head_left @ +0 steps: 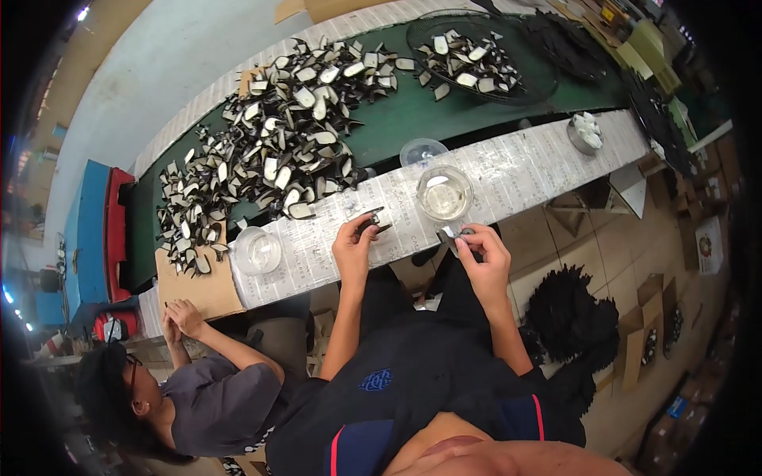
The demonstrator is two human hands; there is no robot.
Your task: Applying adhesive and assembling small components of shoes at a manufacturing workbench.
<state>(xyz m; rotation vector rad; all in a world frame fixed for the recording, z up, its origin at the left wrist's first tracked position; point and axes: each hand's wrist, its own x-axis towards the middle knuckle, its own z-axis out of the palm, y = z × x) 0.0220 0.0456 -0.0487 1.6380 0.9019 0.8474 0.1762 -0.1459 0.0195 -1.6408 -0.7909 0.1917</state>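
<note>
Left hand [353, 247]: I pinch a dark piece [382, 226], left of the bowl [469, 201]
Right hand [487, 263]: I grip a shiny piece [448, 236], just before the bowl
Table: papered edge [532, 170] beneath the bowl, green top [389, 133] beyond
Floor [549, 238]: tiled, bowl's right

The pieces [375, 221] are blackish, the piled parts [279, 147] black and off-white. The belt [389, 127] is green, the ledge [540, 169] whitish with rows of grey print.

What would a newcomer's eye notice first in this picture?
Probably the great heap of black-and-white pieces on the green surface, upper left. Near the centre, the person's left grip holds a small dark piece and the right grip a dark-and-grey piece. Then comes the ragged black pile on the tiled floor, at right.
</note>
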